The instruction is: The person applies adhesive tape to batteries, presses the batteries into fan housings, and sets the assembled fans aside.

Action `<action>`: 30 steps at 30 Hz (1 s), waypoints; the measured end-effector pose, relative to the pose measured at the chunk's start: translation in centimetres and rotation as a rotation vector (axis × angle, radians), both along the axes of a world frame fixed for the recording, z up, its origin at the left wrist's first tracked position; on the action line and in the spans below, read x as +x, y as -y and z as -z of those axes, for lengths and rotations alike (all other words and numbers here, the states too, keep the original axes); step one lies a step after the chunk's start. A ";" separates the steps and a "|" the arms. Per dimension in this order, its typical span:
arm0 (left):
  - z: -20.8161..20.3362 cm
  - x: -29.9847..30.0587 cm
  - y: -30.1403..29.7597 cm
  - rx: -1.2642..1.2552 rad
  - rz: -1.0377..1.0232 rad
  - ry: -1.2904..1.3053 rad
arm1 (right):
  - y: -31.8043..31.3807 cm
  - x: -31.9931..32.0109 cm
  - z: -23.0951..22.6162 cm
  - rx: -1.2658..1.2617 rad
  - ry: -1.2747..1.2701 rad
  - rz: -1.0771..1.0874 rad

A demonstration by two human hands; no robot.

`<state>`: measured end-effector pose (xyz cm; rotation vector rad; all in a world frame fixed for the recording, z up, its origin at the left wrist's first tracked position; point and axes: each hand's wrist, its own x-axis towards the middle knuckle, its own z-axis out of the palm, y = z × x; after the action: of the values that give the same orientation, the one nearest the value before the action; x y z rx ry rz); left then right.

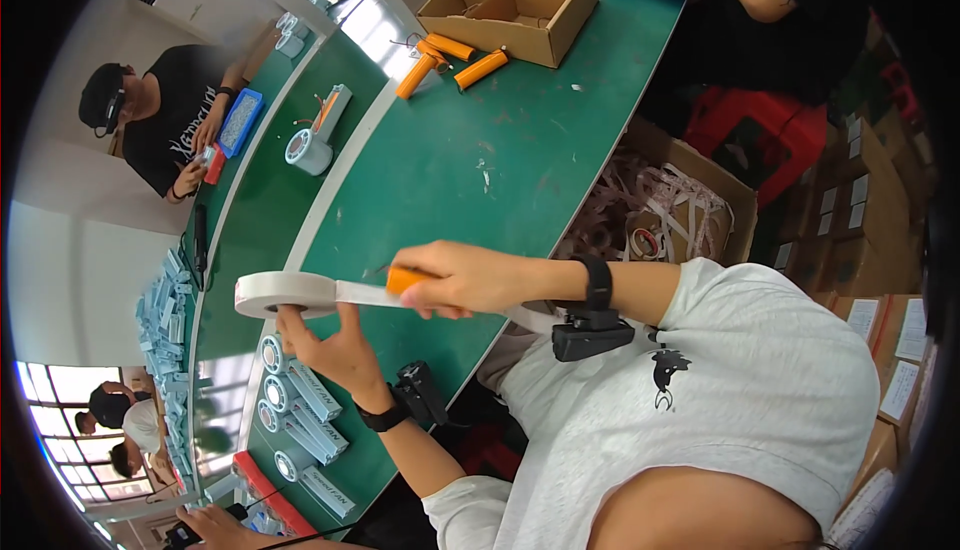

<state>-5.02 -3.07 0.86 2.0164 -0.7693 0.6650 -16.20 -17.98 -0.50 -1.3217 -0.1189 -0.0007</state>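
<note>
Much of the bright orange, smooth-wrapped cylinder (pixel 404 280) is hidden by the R hand (pixel 455 278); only one end sticks out past the fingertips, motion-blurred, w/ a thin dark wire beside it, also hard to make out. R hand grips it btw thumb & fingers, above the green smooth-topped bench (pixel 470 170). L hand (pixel 333 352) holds up the thick white ring-shaped tape roll (pixel 300 288), fingers at its core; the roll hides some fingertips, so exact grip unclear. A flat white tape strip (pixel 365 295) spans from roll to R hand, approx. straight; a pale length shows again below R wrist, can't tell if same pc.

Bench surface is glossy w/ pale scuffs. Far end: open brown cardboard box (pixel 565 38) w/ a divider, partly full, contents cut off by top edge. Just beside it, loose orange cylinders (pixel 482 70), rounded, w/ thin wires, same type as the held one. Near L forearm: row of pale-blue plastic handheld fans (pixel 313 395), round heads, flat box-like handles w/ lettering; some overlap. R of bench: brown carton (pixel 742 212) of tangled pale strips (pixel 665 200); bottom strips not visible. Co-worker (pixel 175 110) at upper L handles a red item, too small to ID.
</note>
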 end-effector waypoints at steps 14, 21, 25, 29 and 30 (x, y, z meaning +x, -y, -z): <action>1.8 0.0 0.3 0.253 0.183 0.355 | -0.2 5.3 -4.6 -0.340 0.416 0.461; 1.2 -1.6 2.7 0.297 0.107 0.152 | 0.8 8.0 -2.9 0.286 0.467 0.770; 0.7 -3.3 2.9 0.716 0.517 0.259 | 7.5 9.9 -3.7 0.607 0.401 1.026; 2.0 -0.9 3.2 0.697 0.503 0.106 | 12.0 7.1 -7.9 0.658 0.728 0.824; 2.2 -0.3 3.4 0.698 0.472 0.097 | 11.3 6.2 -7.8 0.524 0.734 0.598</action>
<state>-5.35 -6.47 -1.33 2.2749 -1.6422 0.2244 -9.98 -29.31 7.34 -0.7369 -0.3162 -0.9677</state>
